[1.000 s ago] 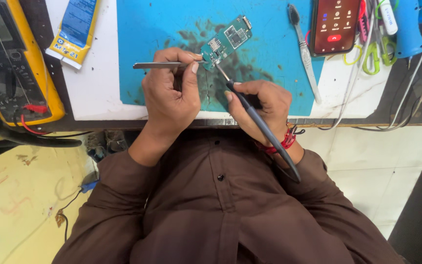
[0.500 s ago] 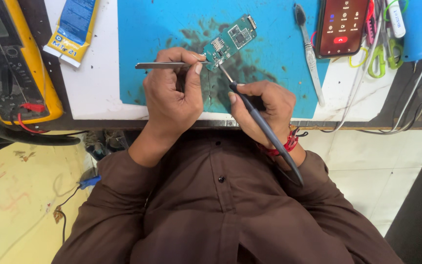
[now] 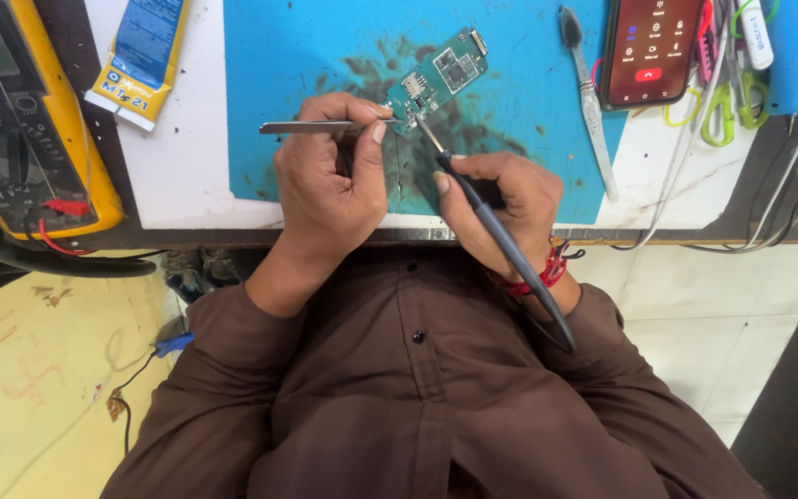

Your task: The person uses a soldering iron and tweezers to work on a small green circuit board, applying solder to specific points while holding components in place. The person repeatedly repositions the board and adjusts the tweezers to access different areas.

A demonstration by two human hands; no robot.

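Observation:
A small green circuit board lies on a blue work mat stained dark in the middle. My left hand pinches metal tweezers whose tip touches the board's near end. My right hand grips a dark soldering iron like a pen, its thin tip meeting the board beside the tweezers. A red thread band sits on my right wrist.
A yellow multimeter with red and black leads stands at the left. A blue and yellow tube lies beside it. A brush, a phone with a lit screen, scissors and cables lie at the right. The table edge runs below my hands.
Both hands stay on the board with the same tools. The view has shifted slightly, so the board and hands sit a little higher in the picture.

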